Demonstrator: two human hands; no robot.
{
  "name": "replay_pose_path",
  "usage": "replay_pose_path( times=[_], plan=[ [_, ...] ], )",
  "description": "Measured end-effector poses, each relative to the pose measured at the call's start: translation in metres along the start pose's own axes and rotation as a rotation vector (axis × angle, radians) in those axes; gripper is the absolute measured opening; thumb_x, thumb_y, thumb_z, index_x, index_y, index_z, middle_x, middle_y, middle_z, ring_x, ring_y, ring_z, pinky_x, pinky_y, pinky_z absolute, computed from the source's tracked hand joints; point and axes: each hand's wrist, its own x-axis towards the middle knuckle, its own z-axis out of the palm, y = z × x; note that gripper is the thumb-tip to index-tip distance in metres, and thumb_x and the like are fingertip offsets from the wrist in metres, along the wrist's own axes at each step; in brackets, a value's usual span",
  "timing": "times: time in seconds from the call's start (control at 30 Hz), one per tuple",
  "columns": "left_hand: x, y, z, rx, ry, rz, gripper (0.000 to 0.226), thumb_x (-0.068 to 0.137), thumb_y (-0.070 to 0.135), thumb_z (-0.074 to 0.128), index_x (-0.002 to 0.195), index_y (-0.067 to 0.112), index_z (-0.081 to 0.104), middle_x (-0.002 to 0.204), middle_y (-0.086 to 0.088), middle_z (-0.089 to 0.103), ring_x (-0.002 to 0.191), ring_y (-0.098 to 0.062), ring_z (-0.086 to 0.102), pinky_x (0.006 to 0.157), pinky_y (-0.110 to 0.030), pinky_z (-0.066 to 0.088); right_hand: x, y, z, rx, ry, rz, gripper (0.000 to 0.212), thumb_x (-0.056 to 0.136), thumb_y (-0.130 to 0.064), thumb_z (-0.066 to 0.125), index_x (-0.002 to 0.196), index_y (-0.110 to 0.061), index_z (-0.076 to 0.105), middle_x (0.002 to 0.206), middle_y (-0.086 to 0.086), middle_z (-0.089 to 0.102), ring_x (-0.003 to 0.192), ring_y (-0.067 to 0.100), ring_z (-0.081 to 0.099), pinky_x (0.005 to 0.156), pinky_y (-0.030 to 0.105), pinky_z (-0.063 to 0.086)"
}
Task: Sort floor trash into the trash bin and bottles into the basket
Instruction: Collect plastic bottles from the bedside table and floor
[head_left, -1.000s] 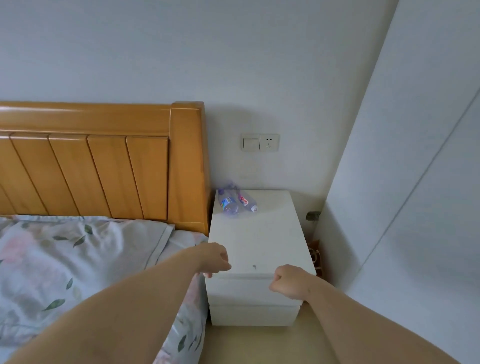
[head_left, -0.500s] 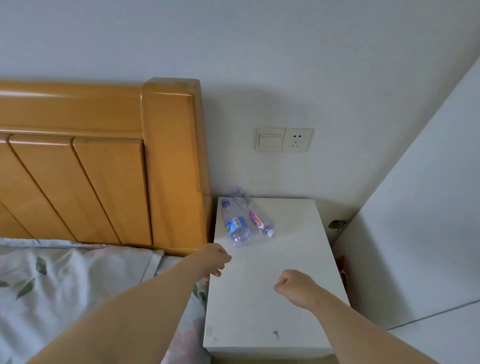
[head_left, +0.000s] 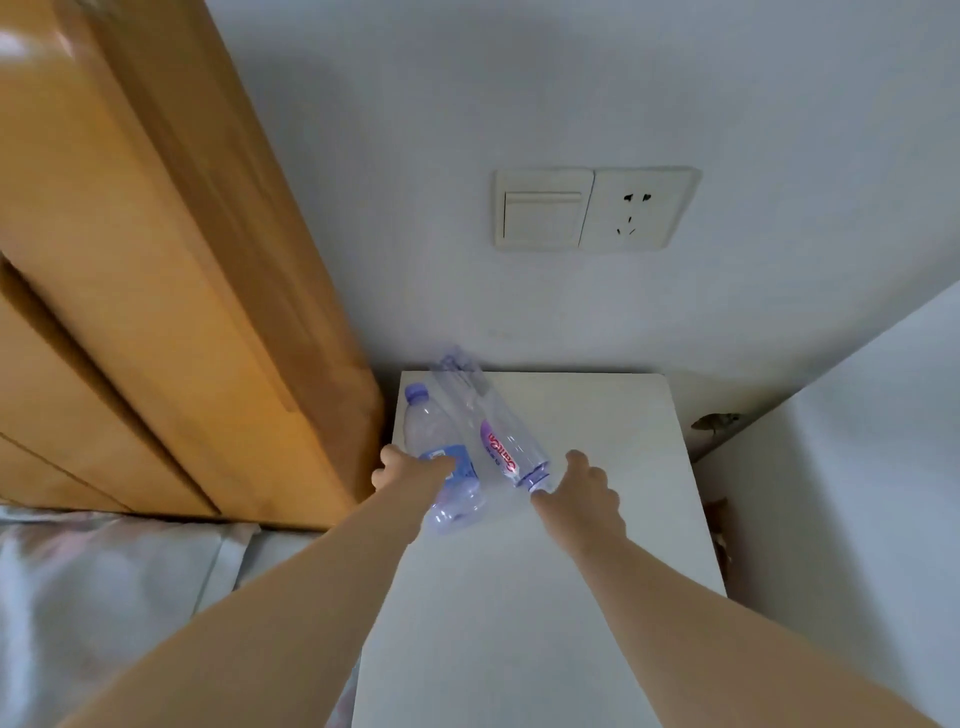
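Note:
Two clear plastic bottles lie side by side at the back left of a white nightstand (head_left: 597, 545). The blue-label bottle (head_left: 426, 426) has its cap toward the wall. The purple-label bottle (head_left: 498, 441) has its cap toward me. My left hand (head_left: 410, 470) grips the blue-label bottle at its label, thumb across it and a finger on the far side. My right hand (head_left: 584, 486) is beside the cap end of the purple-label bottle, fingers spread and holding nothing; whether it touches the cap I cannot tell.
A tall wooden headboard (head_left: 156, 286) stands hard against the nightstand's left side, with bedding (head_left: 104, 597) below it. A switch and socket plate (head_left: 592, 208) is on the wall behind. A white panel (head_left: 857, 493) closes in the right side.
I have leaned in over the nightstand. Both hands moved forward from its front half to the bottles. My left hand took hold of the blue-label bottle and my right hand opened beside the other.

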Motion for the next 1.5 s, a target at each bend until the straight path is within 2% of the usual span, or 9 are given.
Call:
replay_pose_path(
  times=[0.1,0.23,0.37,0.6,0.77,0.97,1.03,1.27,1.5],
  plan=[
    [0.028,0.009,0.026,0.018,0.083,-0.033,0.067,0.085,0.034,0.063,0.136,0.011,0.027,0.133,-0.012,0.038,0.119,-0.03,0.043,0.101,-0.038,0.037,0.036,-0.016,0.012,-0.013,-0.011,-0.049,0.068,0.087,-0.03,0.056,0.144,-0.024,0.019,0.139,0.005,0.034,0.124,0.03,0.038,0.093,0.039,0.037],
    [0.049,0.002,0.047,0.046,0.085,0.012,0.082,0.076,0.039,0.075,0.136,0.016,0.025,0.124,-0.012,0.045,0.096,-0.025,0.048,0.077,-0.035,0.043,0.072,-0.022,0.04,-0.023,-0.126,-0.071,0.069,0.086,-0.033,0.058,0.141,-0.028,0.018,0.128,0.008,0.039,0.116,0.032,0.046,0.093,0.041,0.043],
    [0.06,-0.005,0.049,-0.027,0.116,0.056,0.087,0.071,0.037,0.08,0.136,0.021,0.024,0.118,-0.008,0.046,0.096,-0.024,0.049,0.074,-0.036,0.047,0.083,-0.024,0.058,-0.013,-0.085,-0.077,0.067,0.084,-0.031,0.06,0.138,-0.025,0.021,0.12,0.01,0.038,0.105,0.037,0.054,0.081,0.038,0.045],
    [0.056,-0.011,0.044,-0.1,0.104,0.033,0.072,0.07,0.039,0.079,0.119,0.021,0.031,0.091,0.0,0.046,0.085,-0.022,0.05,0.073,-0.032,0.048,0.082,-0.021,0.053,-0.007,-0.135,-0.113,0.065,0.083,-0.029,0.061,0.135,-0.021,0.023,0.118,0.012,0.037,0.099,0.039,0.057,0.082,0.042,0.05],
    [0.029,-0.045,0.039,-0.151,0.031,0.004,0.066,0.067,0.035,0.081,0.104,0.025,0.028,0.08,0.005,0.039,0.071,-0.015,0.048,0.064,-0.031,0.044,0.045,0.0,0.059,0.047,-0.254,-0.074,0.063,0.084,-0.03,0.062,0.133,-0.019,0.024,0.113,0.009,0.036,0.099,0.038,0.057,0.084,0.04,0.05],
    [-0.013,-0.09,0.02,-0.234,0.028,-0.056,0.085,0.068,0.032,0.08,0.135,0.021,0.03,0.108,-0.008,0.051,0.097,-0.029,0.057,0.075,-0.035,0.049,-0.012,0.039,0.062,0.127,-0.299,-0.016,0.065,0.08,-0.03,0.064,0.134,-0.018,0.029,0.108,0.009,0.044,0.085,0.03,0.056,0.075,0.033,0.05],
    [-0.031,-0.105,0.008,-0.267,0.048,-0.052,0.08,0.066,0.031,0.081,0.13,0.02,0.033,0.106,-0.009,0.054,0.095,-0.028,0.059,0.075,-0.035,0.051,-0.027,0.042,0.06,0.139,-0.302,-0.017,0.065,0.076,-0.031,0.066,0.131,-0.016,0.033,0.109,0.014,0.053,0.088,0.032,0.061,0.078,0.039,0.054],
    [-0.089,-0.16,-0.033,-0.378,0.137,-0.057,0.061,0.067,0.027,0.08,0.107,0.023,0.034,0.086,-0.004,0.054,0.083,-0.022,0.059,0.072,-0.033,0.051,-0.09,0.036,0.058,0.109,-0.385,-0.109,0.06,0.072,-0.034,0.067,0.122,-0.019,0.039,0.105,0.012,0.059,0.083,0.026,0.062,0.067,0.033,0.054],
    [-0.154,-0.241,-0.074,-0.503,0.27,-0.07,0.059,0.065,0.027,0.082,0.104,0.017,0.038,0.087,-0.008,0.056,0.08,-0.023,0.062,0.07,-0.035,0.055,-0.184,0.024,0.084,0.083,-0.495,-0.251,0.05,0.073,-0.032,0.066,0.113,-0.018,0.041,0.104,0.012,0.059,0.073,0.023,0.059,0.054,0.024,0.045]
  ],
)
